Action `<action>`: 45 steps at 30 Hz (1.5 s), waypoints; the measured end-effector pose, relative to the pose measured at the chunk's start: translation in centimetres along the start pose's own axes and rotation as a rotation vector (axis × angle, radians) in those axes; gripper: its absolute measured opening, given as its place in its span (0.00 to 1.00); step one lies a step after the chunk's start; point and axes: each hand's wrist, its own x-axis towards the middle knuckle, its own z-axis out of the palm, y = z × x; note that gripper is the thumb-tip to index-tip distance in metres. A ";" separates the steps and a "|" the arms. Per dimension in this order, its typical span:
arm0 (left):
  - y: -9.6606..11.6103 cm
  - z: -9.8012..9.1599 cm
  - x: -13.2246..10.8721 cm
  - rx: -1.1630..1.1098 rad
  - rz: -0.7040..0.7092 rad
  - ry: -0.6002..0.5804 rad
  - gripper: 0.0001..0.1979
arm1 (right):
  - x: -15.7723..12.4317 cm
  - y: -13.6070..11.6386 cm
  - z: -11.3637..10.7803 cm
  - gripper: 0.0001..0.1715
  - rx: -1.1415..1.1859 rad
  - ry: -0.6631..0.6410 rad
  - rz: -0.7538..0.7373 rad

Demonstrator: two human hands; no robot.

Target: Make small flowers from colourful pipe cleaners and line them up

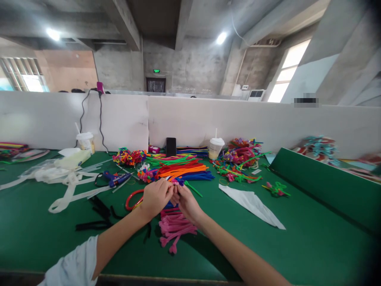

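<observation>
Close together over the table's middle, my left hand [157,196] and my right hand [188,202] both pinch a small pipe-cleaner flower [178,182]. Its pink and blue-purple fuzzy loops show above my fingertips, and a green pipe-cleaner stem [193,188] sticks out to the right. My fingers cover most of it. Below my hands lies a pile of pink pipe cleaners [175,226] with curled ends. Red-handled scissors [133,200] rest beside my left hand, their blades hidden. Just beyond my hands are orange pipe cleaners [178,171] and blue ones [196,176].
A blue glue gun [114,178], plastic wrapping [70,190] and black pipe cleaners [98,214] lie left. White paper [253,204] and a finished-looking green-and-pink piece [277,189] lie right. Behind stand a phone [171,147], two drink cups [216,148] and a white partition [253,119].
</observation>
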 end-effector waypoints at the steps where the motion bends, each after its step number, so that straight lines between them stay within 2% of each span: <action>1: 0.1 -0.1 0.1 -0.082 -0.097 -0.007 0.11 | -0.1 -0.1 0.1 0.18 -0.002 -0.009 0.005; 4: 0.5 -0.5 0.4 -0.397 -0.354 -0.050 0.08 | -0.4 -0.4 0.4 0.18 -0.020 -0.059 0.030; 6: 0.6 -0.6 0.7 -0.620 -0.463 -0.088 0.07 | -0.5 -0.6 0.4 0.19 -0.031 -0.103 0.049; 10: 0.4 -0.5 0.9 -0.951 -0.577 -0.179 0.11 | -0.7 -1.1 0.1 0.19 -0.043 -0.189 0.078; 13: 0.1 -0.4 1.0 -1.096 -0.622 -0.250 0.13 | -0.9 -1.2 -0.1 0.19 -0.073 -0.258 0.131; 17: 0.0 -1.0 1.5 -1.139 -0.603 -0.248 0.12 | -1.2 -1.0 0.1 0.20 -0.132 -0.329 0.178; 22: 0.0 -1.4 1.5 -1.127 -0.649 -0.235 0.13 | -0.9 -1.2 0.2 0.18 -0.065 -0.242 0.106; 29: 0.7 -0.6 0.6 -1.151 -0.582 -0.120 0.14 | -0.5 -1.4 0.3 0.19 0.005 -0.175 0.055; 39: 1.5 -0.9 0.3 -1.134 -0.697 -0.013 0.12 | -0.7 -1.0 0.7 0.18 0.041 -0.144 0.053; 45: 1.8 -1.0 0.1 -1.086 -0.706 -0.029 0.13 | -0.6 -0.8 0.4 0.18 0.037 -0.109 0.044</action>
